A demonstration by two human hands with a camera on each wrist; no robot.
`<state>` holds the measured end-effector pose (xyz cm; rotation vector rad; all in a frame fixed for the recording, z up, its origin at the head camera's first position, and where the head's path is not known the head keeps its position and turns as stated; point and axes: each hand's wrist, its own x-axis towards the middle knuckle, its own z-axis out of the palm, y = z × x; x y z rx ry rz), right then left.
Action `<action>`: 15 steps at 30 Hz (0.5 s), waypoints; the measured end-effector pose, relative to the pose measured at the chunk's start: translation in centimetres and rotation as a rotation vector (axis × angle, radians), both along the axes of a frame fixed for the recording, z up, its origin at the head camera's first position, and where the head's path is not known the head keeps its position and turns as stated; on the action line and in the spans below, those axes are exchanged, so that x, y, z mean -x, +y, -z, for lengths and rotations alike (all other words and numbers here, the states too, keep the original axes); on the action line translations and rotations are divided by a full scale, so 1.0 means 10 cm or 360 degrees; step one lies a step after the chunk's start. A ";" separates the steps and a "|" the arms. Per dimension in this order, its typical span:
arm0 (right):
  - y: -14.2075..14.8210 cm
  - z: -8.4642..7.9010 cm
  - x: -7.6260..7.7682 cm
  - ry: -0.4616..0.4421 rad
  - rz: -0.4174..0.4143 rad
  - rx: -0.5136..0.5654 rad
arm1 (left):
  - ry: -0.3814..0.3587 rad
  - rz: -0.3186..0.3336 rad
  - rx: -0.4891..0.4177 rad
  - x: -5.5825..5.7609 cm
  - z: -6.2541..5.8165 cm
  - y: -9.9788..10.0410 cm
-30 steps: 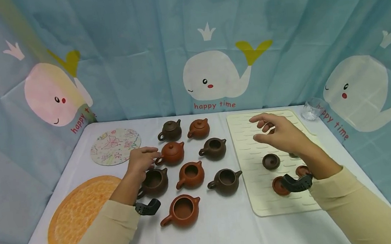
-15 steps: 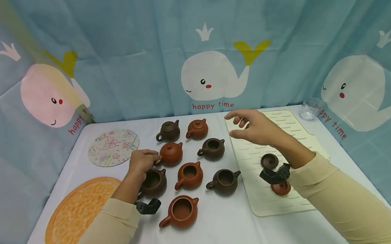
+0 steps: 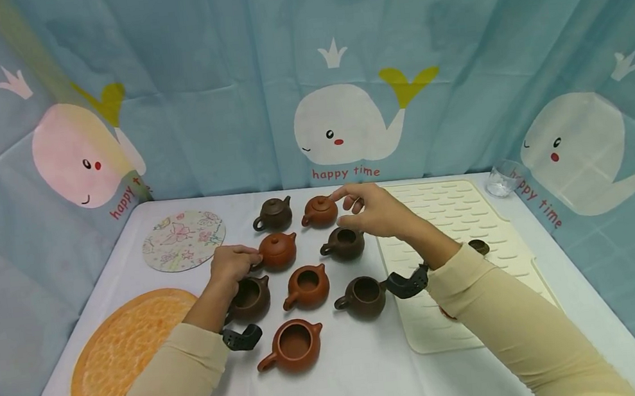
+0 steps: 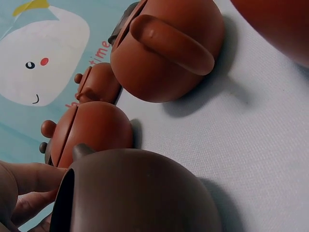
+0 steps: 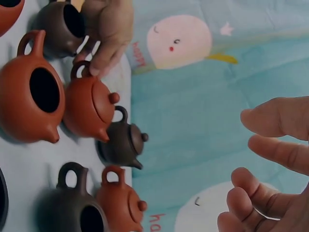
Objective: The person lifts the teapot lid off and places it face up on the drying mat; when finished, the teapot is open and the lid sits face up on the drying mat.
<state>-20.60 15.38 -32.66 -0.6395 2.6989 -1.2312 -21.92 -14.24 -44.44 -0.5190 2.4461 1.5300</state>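
Observation:
My left hand (image 3: pixel 231 268) pinches the looped handle of a lidded red-brown clay teapot (image 3: pixel 278 252), also seen in the right wrist view, which stands on the table. My right hand (image 3: pixel 377 211) holds nothing; its fingers are spread and loosely bent. It reaches above a dark lidless teapot (image 3: pixel 347 244), its index fingertip overlapping the edge of another lidded red-brown teapot (image 3: pixel 320 210) in the head view. A dark lidded teapot (image 3: pixel 273 214) stands at the back left. Nearer to me are more lidless pots: dark (image 3: pixel 249 299), red-brown (image 3: pixel 308 286), dark (image 3: pixel 366 296) and red-brown (image 3: pixel 294 347).
A cream ribbed mat (image 3: pixel 428 202) lies on the right, bearing a small dark lid (image 3: pixel 478 247); my right forearm covers other lids. Behind it stands a clear glass (image 3: pixel 503 180). At left are a patterned round mat (image 3: pixel 184 241) and an orange round mat (image 3: pixel 130 353). A whale-print curtain (image 3: pixel 238 103) surrounds the table.
My right hand has swept left from above the cream mat to the back teapots, its forearm now covering several lids. My left hand has stayed at the teapot handle.

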 end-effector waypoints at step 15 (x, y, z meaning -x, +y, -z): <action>-0.36 0.40 0.20 -0.0103 -0.0050 0.0123 | 0.0013 -0.0014 0.0064 -0.02 -0.03 0.03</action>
